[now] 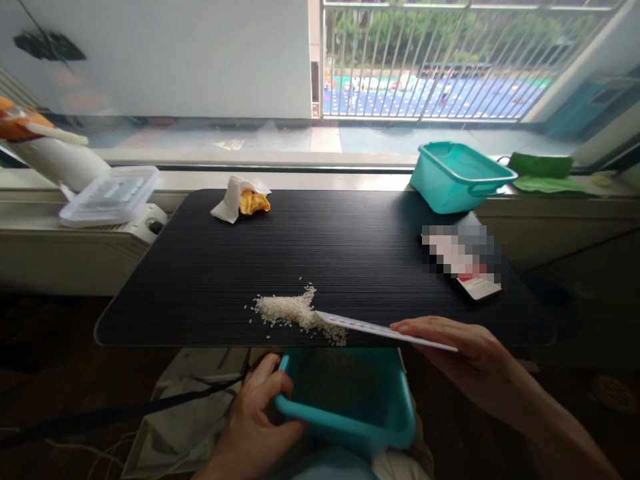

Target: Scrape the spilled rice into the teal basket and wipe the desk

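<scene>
Beneath the near edge of a black worktop, the shadowed inside of a blue-green basin is hard to make out, its far rim hidden. A left hand grips the basin's left side, fingers curled over the rim. The right hand, its thumb mostly out of sight, pinches a thin white card seen nearly edge-on. The card slants over the worktop's near edge, its long axis running left to right, its left end pointing into a heap of rice. The heap itself stretches sideways near the middle of that edge, grains scattered around it. Pixels blur one flat item toward the right edge. Two basins show in all, the second basin at the far right corner.
</scene>
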A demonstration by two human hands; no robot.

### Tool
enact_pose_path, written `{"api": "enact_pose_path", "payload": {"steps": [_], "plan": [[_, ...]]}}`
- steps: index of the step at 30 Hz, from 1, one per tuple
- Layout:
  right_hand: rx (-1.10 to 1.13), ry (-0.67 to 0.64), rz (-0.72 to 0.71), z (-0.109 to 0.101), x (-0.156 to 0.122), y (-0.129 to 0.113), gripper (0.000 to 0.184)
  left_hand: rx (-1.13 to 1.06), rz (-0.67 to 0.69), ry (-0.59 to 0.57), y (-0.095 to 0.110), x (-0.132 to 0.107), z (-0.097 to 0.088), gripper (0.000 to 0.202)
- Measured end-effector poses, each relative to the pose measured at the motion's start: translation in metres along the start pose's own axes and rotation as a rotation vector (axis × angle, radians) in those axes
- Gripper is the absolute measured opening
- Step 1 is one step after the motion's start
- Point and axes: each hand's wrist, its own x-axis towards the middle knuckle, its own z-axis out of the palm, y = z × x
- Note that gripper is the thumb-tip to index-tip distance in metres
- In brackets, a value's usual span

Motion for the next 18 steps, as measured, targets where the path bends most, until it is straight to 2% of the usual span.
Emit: {"api": "enact_pose_path", "payload": {"steps": [3,8,13,18], "plan": [[0.044,-0.059,-0.013,0.0,-0.001,-0.002,0.023,-0.025,0.011,0.003,0.0,0.0,0.0,0.014],[0.01,0.019,0.002,-0.002,0.0,-0.002,0.022,-0.032,-0.004,0.043,0.0,-0.001,0.001,0.013],[0.038,-0.112,0.017,0.001,0.009,-0.008,0.024,-0.021,0.017,0.033,-0.001,0.0,0.002,0.014],[-0.002,-0.03,0.06,0.0,0.011,-0.008,0.024,-0.008,0.026,0.025,-0.004,-0.002,0.002,0.014]]}}
